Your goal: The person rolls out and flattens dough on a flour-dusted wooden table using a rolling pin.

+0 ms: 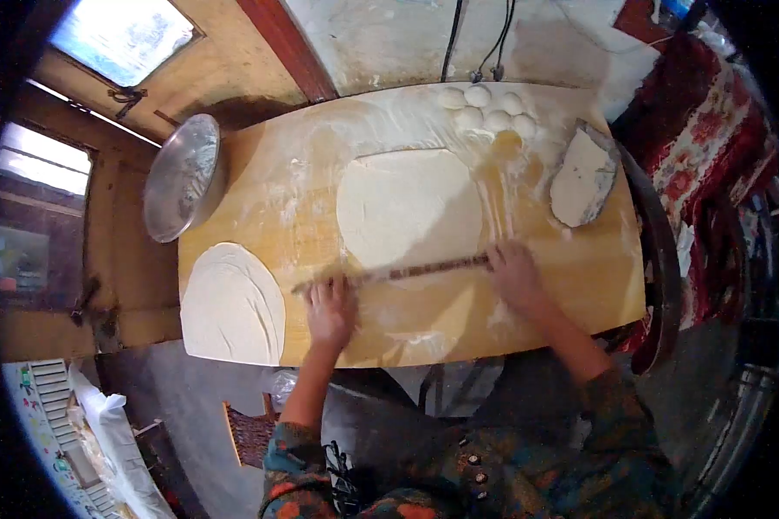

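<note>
A thin dark rolling pin lies across the near edge of a large flat sheet of dough on the floured wooden board. My left hand is closed over the pin's left part, its fingers pointing away from me. Around the pin's right end, my right hand is closed, slightly blurred. At the board's left front corner rests a second thin dough sheet with creases in it. Several round dough balls sit together at the far edge of the board.
A metal bowl leans at the board's far left. To the right, a grey container of flour stands on the board. Beyond the right edge are a dark curved rail and red patterned cloth. A woven stool is below.
</note>
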The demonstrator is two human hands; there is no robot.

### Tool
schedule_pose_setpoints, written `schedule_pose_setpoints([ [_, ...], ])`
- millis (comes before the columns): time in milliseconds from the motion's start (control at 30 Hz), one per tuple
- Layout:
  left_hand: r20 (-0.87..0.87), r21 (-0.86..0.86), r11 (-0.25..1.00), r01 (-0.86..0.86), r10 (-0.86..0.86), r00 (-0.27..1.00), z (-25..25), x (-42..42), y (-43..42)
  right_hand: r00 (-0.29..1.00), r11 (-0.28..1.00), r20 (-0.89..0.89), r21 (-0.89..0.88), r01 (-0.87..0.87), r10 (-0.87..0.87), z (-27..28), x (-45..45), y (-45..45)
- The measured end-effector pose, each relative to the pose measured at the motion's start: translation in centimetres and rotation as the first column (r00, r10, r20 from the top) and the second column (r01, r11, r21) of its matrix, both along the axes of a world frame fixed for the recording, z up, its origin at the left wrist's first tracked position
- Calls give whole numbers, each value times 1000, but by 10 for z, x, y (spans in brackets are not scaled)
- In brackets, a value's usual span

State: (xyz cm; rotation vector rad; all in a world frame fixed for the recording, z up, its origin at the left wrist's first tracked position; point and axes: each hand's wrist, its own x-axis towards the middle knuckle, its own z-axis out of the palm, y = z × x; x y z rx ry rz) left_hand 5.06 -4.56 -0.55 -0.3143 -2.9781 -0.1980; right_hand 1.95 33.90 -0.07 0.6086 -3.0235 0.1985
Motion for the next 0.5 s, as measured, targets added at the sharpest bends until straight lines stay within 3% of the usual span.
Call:
schedule_pose_setpoints([
  [67,-4,8,1000,-11,11,1000,5,29,2,984,997,160,-1,-79,78,9,33,1],
  [133,4,71,996,-49,49,999,17,40,7,984,980,42,-107,-166,171,22,51,-2],
  [167,-42,122,965,-230,237,971,19,30,12,977,964,-18,-155,-215,215,26,56,-4],
  [267,-19,306,850,-429,456,890,12,-9,13,992,977,125,-211,-1,28,31,51,-44],
  [367,210,205,796,-570,533,820,19,-50,60,989,913,92,-382,146,-119,21,49,-98],
  [500,297,215,794,-568,501,813,-1,-78,74,990,925,48,-351,144,-136,-8,41,-118],
])
